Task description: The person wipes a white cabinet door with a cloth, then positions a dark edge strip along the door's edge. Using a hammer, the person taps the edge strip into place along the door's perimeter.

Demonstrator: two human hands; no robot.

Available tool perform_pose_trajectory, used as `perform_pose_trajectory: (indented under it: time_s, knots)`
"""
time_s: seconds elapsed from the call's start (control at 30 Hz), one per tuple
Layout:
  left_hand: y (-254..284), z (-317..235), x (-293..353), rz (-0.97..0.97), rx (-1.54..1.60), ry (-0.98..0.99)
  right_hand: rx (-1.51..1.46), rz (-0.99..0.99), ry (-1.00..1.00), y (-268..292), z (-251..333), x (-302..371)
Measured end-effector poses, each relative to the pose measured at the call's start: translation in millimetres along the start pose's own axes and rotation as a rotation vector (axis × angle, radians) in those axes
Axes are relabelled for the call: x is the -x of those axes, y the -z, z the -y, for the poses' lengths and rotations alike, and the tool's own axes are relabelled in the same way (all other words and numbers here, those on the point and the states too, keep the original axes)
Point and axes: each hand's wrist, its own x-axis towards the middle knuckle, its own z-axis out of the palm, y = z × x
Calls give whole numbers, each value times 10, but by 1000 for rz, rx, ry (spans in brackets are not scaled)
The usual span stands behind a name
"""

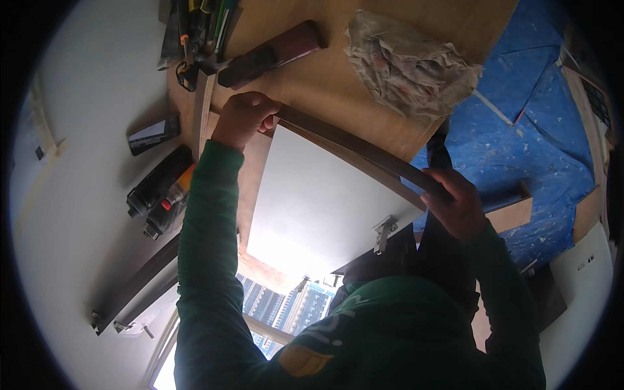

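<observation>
A white cabinet door panel [318, 201] with a metal hinge [385, 233] on its face lies in front of me. A long dark brown strip [364, 148] runs along the panel's far edge. My left hand [246, 119] is closed at the strip's left end by the panel's corner, thumb and fingertips pinched together. At the other end, my right hand [455, 200] is wrapped round the strip. The strip meets the panel at the left corner; whether it is fixed along its length I cannot tell.
On the wooden worktop [390, 130] lie a crumpled cloth [406, 65] and a dark red and black tool [273, 55]. Several hand tools [201, 29] crowd the far left. A phone [154, 135] and power tools [162, 188] stand left. Blue sheeting [513, 149] covers the floor right.
</observation>
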Motion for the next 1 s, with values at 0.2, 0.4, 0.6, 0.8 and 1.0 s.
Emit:
perform_pose_trajectory:
  time_s: [0.2, 0.4, 0.6, 0.8, 1.0]
  knots:
    - [-32, 122, -50, 2, 5, 28, -6, -15, 37, 11, 30, -31]
    - [-34, 149, -53, 9, 15, 28, -18, 18, 11, 27, 95, -33]
    - [-46, 175, -51, -21, 3, 36, -33, 26, 8, -16, 70, -11]
    - [-57, 227, -80, -30, 28, 64, -33, 25, 21, -60, 25, -13]
    - [-55, 240, -70, -22, 93, 98, -43, 34, -4, -60, 31, -15]
